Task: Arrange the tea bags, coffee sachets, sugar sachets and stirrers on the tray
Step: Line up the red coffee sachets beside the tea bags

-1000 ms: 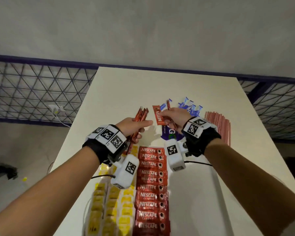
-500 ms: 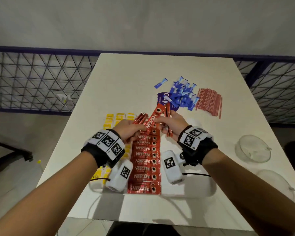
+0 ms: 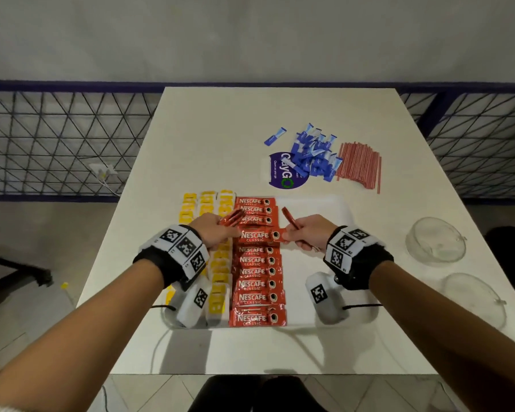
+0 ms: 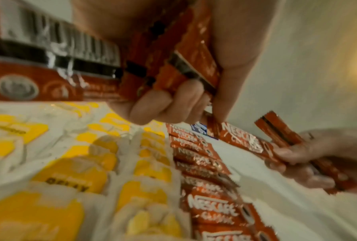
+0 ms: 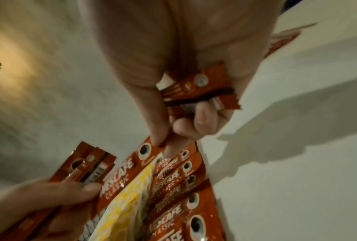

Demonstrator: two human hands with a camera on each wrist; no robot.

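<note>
On the white tray [image 3: 320,209] lie columns of yellow tea bags [image 3: 219,281] and a column of red coffee sachets [image 3: 257,285]. My left hand [image 3: 220,233] grips a bundle of coffee sachets [image 4: 185,53], and its thumb touches the left end of a single sachet [image 3: 259,235]. My right hand [image 3: 296,233] pinches that sachet's right end and holds spare sachets [image 5: 200,88] in its palm. The single sachet lies level across the column, just above it. Blue sugar sachets [image 3: 311,156] and red stirrers [image 3: 360,165] lie in piles on the table beyond the tray.
A round blue sticker [image 3: 281,173] lies under the sugar pile's near edge. Two clear glass dishes [image 3: 436,239] [image 3: 474,297] stand at the table's right edge. One loose blue sachet [image 3: 275,136] lies apart at the back. A wire fence runs behind the table.
Both hands came down and toward me over the tray. The single sachet turned from slanted to level across the red column. The head view tilted down.
</note>
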